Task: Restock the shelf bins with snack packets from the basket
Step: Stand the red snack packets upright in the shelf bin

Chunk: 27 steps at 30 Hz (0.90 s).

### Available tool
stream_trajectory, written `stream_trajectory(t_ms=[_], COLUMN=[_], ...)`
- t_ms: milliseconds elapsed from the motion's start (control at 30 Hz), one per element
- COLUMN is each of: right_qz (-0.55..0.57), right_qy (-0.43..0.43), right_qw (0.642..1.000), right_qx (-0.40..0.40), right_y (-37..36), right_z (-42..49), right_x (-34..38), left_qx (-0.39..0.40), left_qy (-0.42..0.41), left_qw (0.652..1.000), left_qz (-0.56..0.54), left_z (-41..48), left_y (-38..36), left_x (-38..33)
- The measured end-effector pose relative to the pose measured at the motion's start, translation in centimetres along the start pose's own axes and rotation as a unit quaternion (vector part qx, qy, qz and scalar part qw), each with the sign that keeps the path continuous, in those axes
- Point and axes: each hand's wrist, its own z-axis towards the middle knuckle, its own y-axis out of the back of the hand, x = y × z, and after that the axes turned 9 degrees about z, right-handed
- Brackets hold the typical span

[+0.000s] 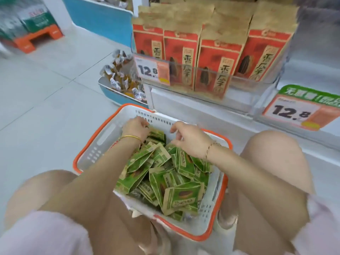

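Both hands reach into the basket [95, 150]: left hand [135, 127] seems to pinch a green packet [156, 134]; right hand [189, 138] hangs open, fingers loose.

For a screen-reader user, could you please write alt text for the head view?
Both hands, left hand and right hand, reach into a white basket of green snack packets. Behind it, red bags stand on a shelf.
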Motion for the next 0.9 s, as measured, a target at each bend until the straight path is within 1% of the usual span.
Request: stream_trajectory(t_ms=[67, 100, 167, 233, 300, 467, 667, 733, 800, 900], right_qz=[-0.017, -0.015, -0.014, -0.019, -0.018, -0.016, -0.03, -0.028, -0.015, -0.011], right_qy=[-0.014, -0.018, -0.013, 0.004, 0.015, 0.008, -0.005, -0.012, -0.017, -0.014], right_qw=[0.999, 0.999, 0.999, 0.998, 0.997, 0.997, 0.998, 0.998, 0.999, 0.999], right_qx=[0.035, 0.04, 0.046, 0.061, 0.073, 0.07, 0.062, 0.055, 0.046, 0.037], right_y=[-1.3, -2.1, -3.5, -4.6, -5.1, -5.4, -5.1, -4.9, -4.8, -4.8], right_z=[1.2, 1.6, 2.2, 2.6, 3.0, 3.4, 3.5, 3.5, 3.3, 3.1], right_x=[-0.4, -0.6, -0.5, -0.3, -0.2, -0.7, -1.3, -1.4, -1.5, -1.8], left_qx=[0.026, 0.033, 0.061, 0.077, 0.076, 0.083, 0.026, 0.038, 0.059, 0.055], left_qy=[0.053, 0.089, 0.156, 0.18, 0.178, 0.163, 0.112, 0.104, 0.121, 0.118], left_qw=[0.993, 0.986, 0.974, 0.967, 0.965, 0.964, 0.949, 0.962, 0.973, 0.981], left_qz=[0.105, 0.137, 0.154, 0.16, 0.175, 0.194, 0.292, 0.25, 0.185, 0.143], left_z=[0.7, 0.8, 0.9, 1.0, 1.4, 2.0, 2.3, 2.3, 1.9, 1.4], left_y=[-1.2, -1.7, -3.0, -4.2, -4.9, -6.0, -5.4, -4.9, -4.3, -3.4], left_x=[3.3, 5.0, 8.0, 10.1, 11.4, 13.0, 13.2, 13.4, 13.6, 13.1])
